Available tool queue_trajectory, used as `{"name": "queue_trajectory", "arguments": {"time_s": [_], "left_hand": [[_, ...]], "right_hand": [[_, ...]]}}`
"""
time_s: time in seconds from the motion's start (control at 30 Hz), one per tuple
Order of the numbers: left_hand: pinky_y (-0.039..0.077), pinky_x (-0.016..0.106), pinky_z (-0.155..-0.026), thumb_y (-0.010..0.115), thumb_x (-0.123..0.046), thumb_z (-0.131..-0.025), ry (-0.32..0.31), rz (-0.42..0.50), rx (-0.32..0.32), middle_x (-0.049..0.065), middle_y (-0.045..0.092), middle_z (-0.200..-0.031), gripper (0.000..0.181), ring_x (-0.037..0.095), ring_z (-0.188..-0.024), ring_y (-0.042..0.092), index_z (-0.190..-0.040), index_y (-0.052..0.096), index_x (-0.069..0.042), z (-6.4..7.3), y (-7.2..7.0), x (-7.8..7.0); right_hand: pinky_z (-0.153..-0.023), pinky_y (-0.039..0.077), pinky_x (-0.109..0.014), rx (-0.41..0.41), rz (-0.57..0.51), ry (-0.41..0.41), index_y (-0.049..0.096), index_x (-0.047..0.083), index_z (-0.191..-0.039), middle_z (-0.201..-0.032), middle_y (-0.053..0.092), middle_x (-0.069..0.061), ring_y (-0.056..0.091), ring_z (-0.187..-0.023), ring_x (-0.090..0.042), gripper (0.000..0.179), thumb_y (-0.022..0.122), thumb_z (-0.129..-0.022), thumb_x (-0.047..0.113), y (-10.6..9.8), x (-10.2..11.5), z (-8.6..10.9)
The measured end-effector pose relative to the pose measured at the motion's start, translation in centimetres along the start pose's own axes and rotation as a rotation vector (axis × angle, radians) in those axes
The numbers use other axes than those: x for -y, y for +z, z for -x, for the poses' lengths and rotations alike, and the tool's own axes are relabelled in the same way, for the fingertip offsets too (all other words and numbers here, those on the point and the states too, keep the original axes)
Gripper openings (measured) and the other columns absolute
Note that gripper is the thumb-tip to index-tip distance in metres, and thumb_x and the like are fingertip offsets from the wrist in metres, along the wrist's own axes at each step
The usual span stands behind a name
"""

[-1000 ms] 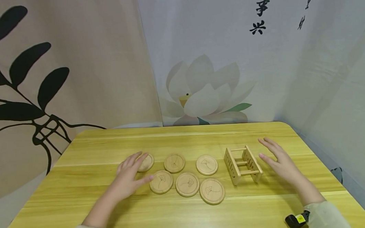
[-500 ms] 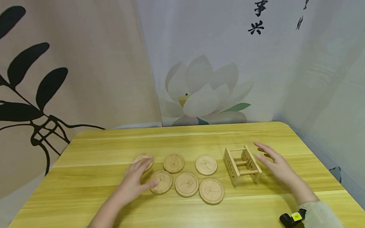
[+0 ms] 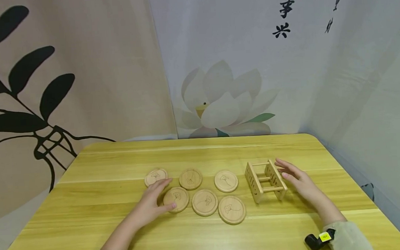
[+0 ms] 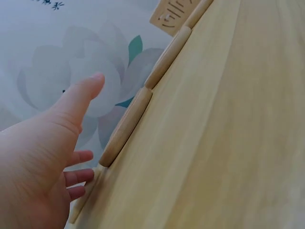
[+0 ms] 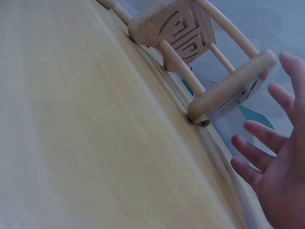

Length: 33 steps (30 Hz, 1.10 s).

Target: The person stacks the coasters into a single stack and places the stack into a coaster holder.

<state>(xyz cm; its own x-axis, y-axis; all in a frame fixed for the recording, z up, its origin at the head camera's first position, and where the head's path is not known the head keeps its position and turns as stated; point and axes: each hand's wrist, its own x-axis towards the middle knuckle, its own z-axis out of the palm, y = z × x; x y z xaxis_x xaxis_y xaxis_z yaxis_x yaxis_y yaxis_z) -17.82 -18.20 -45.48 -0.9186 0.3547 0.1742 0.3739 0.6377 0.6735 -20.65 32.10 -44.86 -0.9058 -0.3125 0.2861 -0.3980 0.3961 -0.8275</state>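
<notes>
Several round wooden coasters, each engraved with a ginkgo leaf, lie flat on the table in the head view. My left hand (image 3: pixel 149 207) hovers with fingers spread at the left side of the front-left coaster (image 3: pixel 177 199). In the left wrist view the thumb (image 4: pixel 85 93) stands clear of the coaster edges (image 4: pixel 127 128). At the right is a small wooden coaster rack (image 3: pixel 265 181) with two slatted side panels joined by rods. Beside its right panel is my right hand (image 3: pixel 299 182), fingers loosely extended; in the right wrist view they hold nothing, and contact is hard to tell.
Behind the front-left coaster lies the back-left coaster (image 3: pixel 156 176). More coasters stretch rightward, ending with the front-right coaster (image 3: pixel 232 209) near the rack. The wooden table (image 3: pixel 201 149) ends at a printed cloth backdrop (image 3: pixel 122 68).
My left hand has moved right and toward me, from the back-left coaster to the front-left one. My right hand has moved left, closer to the rack. The coasters and rack stay put.
</notes>
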Motion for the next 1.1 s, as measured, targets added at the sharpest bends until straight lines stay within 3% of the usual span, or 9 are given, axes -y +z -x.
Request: {"name": "queue_trajectory", "arguments": {"time_s": [0.13, 0.43, 1.1], "left_hand": [[0.021, 0.068, -0.1, 0.075, -0.046, -0.078, 0.009, 0.002, 0.007, 0.018, 0.033, -0.149, 0.086, 0.044, -0.135, 0.025, -0.146, 0.038, -0.008, 0.0, 0.27, 0.15], [0.022, 0.068, -0.1, 0.077, -0.05, -0.074, 0.003, -0.009, 0.014, 0.017, 0.036, -0.148, 0.088, 0.042, -0.134, 0.027, -0.145, 0.042, -0.01, 0.06, 0.58, 0.36], [0.02, 0.063, -0.103, 0.081, -0.048, -0.07, 0.037, -0.035, 0.043, 0.011, 0.046, -0.14, 0.082, 0.035, -0.131, 0.033, -0.138, 0.052, -0.011, -0.2, 0.9, 0.45]], "right_hand": [[-0.091, 0.037, -0.013, 0.012, -0.029, 0.02, 0.032, 0.003, -0.148, -0.143, 0.038, -0.027, 0.045, -0.114, 0.006, 0.046, 0.041, -0.103, 0.009, 0.1, -0.26, 0.13], [-0.092, 0.035, -0.014, 0.029, -0.061, 0.034, 0.035, 0.003, -0.147, -0.142, 0.039, -0.026, 0.046, -0.116, 0.003, 0.045, 0.04, -0.104, 0.01, 0.32, -0.47, 0.3], [-0.091, 0.037, -0.015, 0.06, -0.027, 0.085, 0.033, 0.006, -0.149, -0.139, 0.041, -0.027, 0.042, -0.115, 0.006, 0.047, 0.044, -0.103, 0.013, 0.46, -0.5, 0.28]]}}
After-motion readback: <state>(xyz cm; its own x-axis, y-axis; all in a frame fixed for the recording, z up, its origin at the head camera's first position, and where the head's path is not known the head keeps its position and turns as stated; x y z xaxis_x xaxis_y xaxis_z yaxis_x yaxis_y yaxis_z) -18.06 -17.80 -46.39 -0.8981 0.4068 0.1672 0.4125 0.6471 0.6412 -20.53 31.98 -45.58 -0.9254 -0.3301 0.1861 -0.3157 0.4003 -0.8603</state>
